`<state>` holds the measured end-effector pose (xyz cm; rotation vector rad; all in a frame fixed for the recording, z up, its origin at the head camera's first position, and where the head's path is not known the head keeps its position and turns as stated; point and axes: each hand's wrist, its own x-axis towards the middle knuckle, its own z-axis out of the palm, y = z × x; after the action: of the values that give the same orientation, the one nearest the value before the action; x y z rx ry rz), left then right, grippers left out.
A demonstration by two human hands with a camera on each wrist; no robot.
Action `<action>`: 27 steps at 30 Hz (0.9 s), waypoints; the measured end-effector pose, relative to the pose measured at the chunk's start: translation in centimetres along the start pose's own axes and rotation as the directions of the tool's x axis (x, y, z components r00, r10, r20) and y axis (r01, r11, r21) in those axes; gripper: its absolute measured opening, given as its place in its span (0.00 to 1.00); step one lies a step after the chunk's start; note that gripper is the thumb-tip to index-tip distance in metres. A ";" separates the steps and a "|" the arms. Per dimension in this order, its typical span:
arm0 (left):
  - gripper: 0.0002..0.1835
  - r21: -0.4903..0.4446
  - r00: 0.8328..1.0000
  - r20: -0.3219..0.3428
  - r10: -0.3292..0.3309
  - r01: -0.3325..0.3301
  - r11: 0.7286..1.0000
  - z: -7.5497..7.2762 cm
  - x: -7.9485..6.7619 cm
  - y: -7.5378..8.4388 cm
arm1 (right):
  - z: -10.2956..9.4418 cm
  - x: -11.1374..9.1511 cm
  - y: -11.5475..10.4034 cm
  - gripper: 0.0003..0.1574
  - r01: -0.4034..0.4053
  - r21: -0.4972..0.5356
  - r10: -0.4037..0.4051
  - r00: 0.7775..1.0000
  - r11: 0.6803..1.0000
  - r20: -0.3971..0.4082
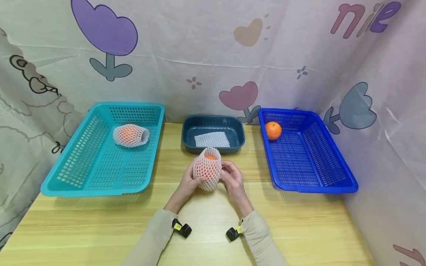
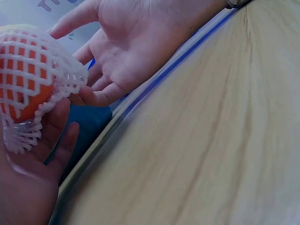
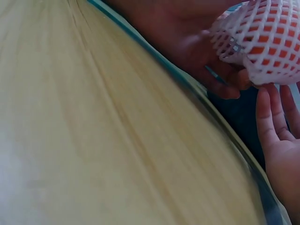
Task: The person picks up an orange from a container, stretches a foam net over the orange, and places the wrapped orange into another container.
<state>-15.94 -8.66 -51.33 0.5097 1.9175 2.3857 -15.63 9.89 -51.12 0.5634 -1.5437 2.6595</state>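
Observation:
An orange in a white foam net sleeve [image 1: 207,173] is held up over the table in front of me. My left hand [image 1: 187,181] grips it from the left, thumb across the near side. On the other side my right hand [image 1: 233,180] pinches the sleeve's edge with thumb and fingertips. Orange skin shows through the mesh and at the sleeve's upper opening. In the left wrist view the sleeve [image 2: 28,70] flares loosely below the fruit. The right wrist view catches the sleeve [image 3: 267,44] only partly, with fingertips against its underside.
A teal basket [image 1: 151,162] at left holds a net-wrapped fruit [image 1: 130,135]. The dark blue-green tray [image 1: 239,142] behind my hands contains a flat foam net [image 1: 212,139]. At right, a bare orange [image 1: 273,130] lies in a blue basket [image 1: 346,184]. A printed curtain [image 1: 186,48] borders the wooden table [image 1: 196,236].

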 end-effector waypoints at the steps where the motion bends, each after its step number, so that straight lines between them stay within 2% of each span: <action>1: 0.55 0.006 1.000 0.000 0.007 -0.007 1.000 0.0 0.0 0.0 | 0.0 0.0 0.0 0.17 0.006 0.002 -0.006 1.000 1.000 0.008; 4: 0.61 0.034 1.000 -0.017 0.012 -0.012 0.999 0.0 0.1 -0.1 | 0.0 0.1 0.0 0.18 0.014 0.022 -0.014 1.000 1.000 0.017; 6: 0.62 0.044 0.999 -0.029 0.017 -0.016 0.999 0.1 0.1 0.0 | 0.0 0.1 0.1 0.20 0.014 0.031 -0.014 1.000 0.999 0.011; 14: 0.59 0.020 0.998 -0.056 0.038 -0.037 0.999 0.2 0.2 0.0 | -0.1 -0.1 0.2 0.25 -0.019 0.027 0.020 0.999 0.999 -0.030; 19: 0.57 -0.016 0.999 -0.041 0.029 -0.029 0.999 0.3 0.2 0.0 | -0.2 -0.1 0.0 0.28 -0.038 0.006 0.039 0.999 0.999 -0.033; 23: 0.56 -0.062 0.999 -0.030 0.033 -0.034 0.997 0.3 0.3 -0.2 | -0.2 -0.1 0.0 0.28 -0.052 0.008 0.052 0.998 0.999 -0.021; 27: 0.54 -0.039 0.998 -0.052 0.038 -0.040 0.998 0.2 0.3 -0.4 | -0.2 -0.2 0.0 0.29 -0.054 0.010 0.054 0.998 0.998 -0.017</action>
<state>-16.26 -8.30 -51.62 0.4939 1.8924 2.4795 -15.55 10.09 -51.27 0.5053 -1.5653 2.7046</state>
